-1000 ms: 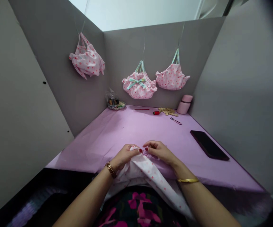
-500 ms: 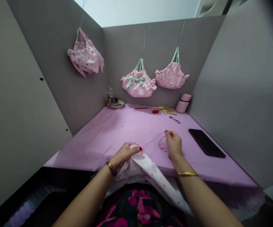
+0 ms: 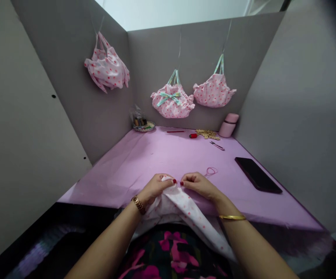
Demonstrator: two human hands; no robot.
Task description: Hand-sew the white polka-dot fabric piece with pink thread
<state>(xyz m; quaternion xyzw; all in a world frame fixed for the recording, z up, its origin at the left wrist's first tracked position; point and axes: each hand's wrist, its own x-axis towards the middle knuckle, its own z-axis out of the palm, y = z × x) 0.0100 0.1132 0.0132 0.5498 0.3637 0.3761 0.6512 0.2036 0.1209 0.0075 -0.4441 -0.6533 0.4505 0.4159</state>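
My left hand (image 3: 155,187) pinches the edge of a white cloth with pink dots (image 3: 195,213) between thumb and fingers. The cloth drapes over the table's front edge and across my lap. Close beside that edge, my right hand (image 3: 198,185) is closed in a pinch, thumb toward the cloth. Whatever its fingertips hold is too small to make out. A loop of pink thread (image 3: 211,171) lies on the table just behind my right hand.
On the pink-covered table (image 3: 121,166) are a black phone (image 3: 257,174), thread snips (image 3: 217,145), a red thread spool (image 3: 193,136), a red pencil-like stick (image 3: 174,131), a pink flask (image 3: 228,125) and a basket (image 3: 144,127). Dotted pink cloth pieces (image 3: 172,102) hang along grey partitions.
My right hand has come down and left, from out at the end of a stretched thread to right beside the cloth edge. The thread loop now lies slack. My left hand stays put.
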